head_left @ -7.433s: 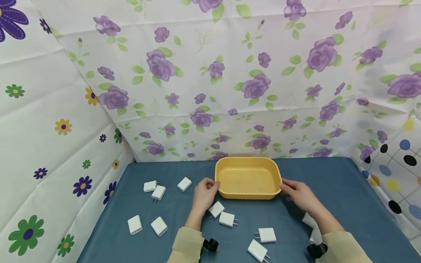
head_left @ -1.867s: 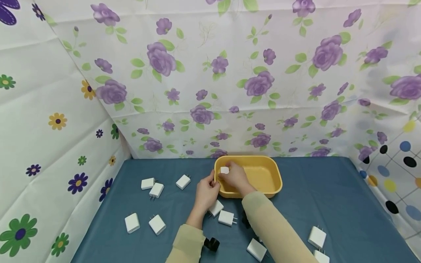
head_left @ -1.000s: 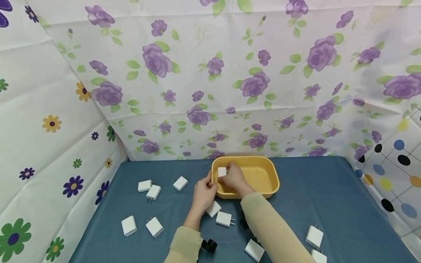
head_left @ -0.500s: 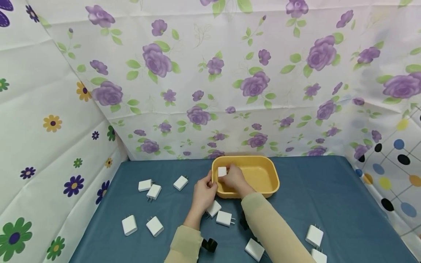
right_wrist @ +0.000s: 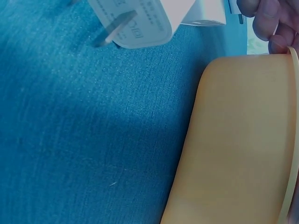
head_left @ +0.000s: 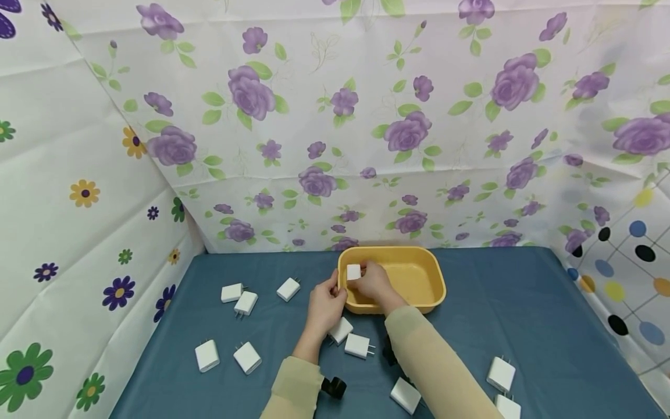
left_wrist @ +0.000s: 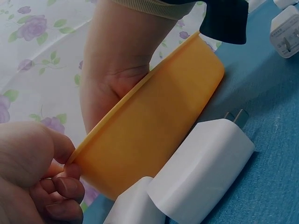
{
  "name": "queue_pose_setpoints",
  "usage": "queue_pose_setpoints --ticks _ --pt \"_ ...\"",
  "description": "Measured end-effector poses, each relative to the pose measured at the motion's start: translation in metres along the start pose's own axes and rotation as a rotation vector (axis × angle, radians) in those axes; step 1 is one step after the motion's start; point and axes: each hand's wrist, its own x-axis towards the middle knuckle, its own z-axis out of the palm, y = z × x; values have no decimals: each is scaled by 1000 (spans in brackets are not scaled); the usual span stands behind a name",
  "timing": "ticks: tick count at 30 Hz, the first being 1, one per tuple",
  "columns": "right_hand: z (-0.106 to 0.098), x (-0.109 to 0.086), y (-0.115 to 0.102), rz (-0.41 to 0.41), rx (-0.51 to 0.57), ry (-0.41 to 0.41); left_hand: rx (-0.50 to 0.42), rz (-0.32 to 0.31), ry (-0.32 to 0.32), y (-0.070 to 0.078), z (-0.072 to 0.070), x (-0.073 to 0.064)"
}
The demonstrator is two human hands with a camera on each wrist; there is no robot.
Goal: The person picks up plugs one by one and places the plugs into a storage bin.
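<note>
A yellow plastic tray (head_left: 419, 279) with a raised wall stands at the back middle of the table. My left hand (head_left: 323, 305) pinches its left rim between thumb and fingers, which the left wrist view shows close up. Inside the tray, at the left end, my right hand (head_left: 373, 281) holds a white plug-in charger (head_left: 353, 272); that charger's prongs are out of sight. In the left wrist view the right forearm reaches over the tray wall (left_wrist: 154, 112). Two more white chargers, one with its prongs showing (left_wrist: 201, 168), lie just in front of the tray.
Several white chargers are scattered on the blue cloth: some at the left, such as the charger (head_left: 248, 357), one charger (head_left: 405, 396) beside the right forearm, two at the right, including the charger (head_left: 501, 373). A flowered sheet (head_left: 293, 145) hangs behind the table.
Earliest, both hands gripped the tray's two ends; since then my right hand has moved left into the tray with a charger. Over the last second both hands stay almost still.
</note>
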Motion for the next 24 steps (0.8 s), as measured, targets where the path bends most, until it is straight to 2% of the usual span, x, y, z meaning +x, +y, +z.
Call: queue_pose_setpoints --ticks 8,24 --pt "-1 0 1 -16 16 0 10 12 3 1 0 1" --pt "-3 2 -3 5 -8 -19 22 -11 4 0 0 0"
